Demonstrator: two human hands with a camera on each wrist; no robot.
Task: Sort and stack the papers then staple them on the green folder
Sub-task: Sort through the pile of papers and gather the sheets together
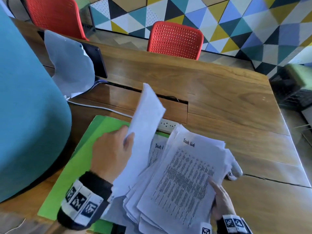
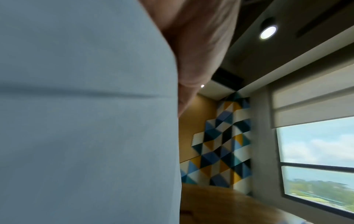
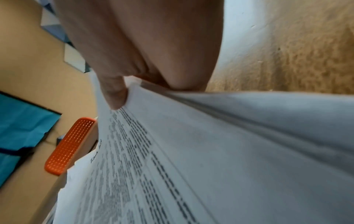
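Note:
A green folder (image 1: 79, 159) lies flat on the wooden table, near the front left. My left hand (image 1: 114, 152) grips a white sheet (image 1: 143, 125) and holds it upright over the folder; that sheet (image 2: 86, 121) fills the left wrist view. My right hand (image 1: 221, 200) pinches the right edge of a loose stack of printed papers (image 1: 185, 174) headed "Task list", thumb on top. In the right wrist view the thumb (image 3: 114, 94) presses on the stack (image 3: 191, 166). A white object, possibly the stapler (image 1: 235, 171), peeks out behind the stack's right side.
A big teal rounded seat (image 1: 25, 115) crowds the left. A dark tablet with a sheet draped on it (image 1: 70, 65) stands at the back left. A white cable (image 1: 101, 108) and power strip (image 1: 167, 125) lie behind the folder. Red chairs (image 1: 175, 41) stand beyond the table.

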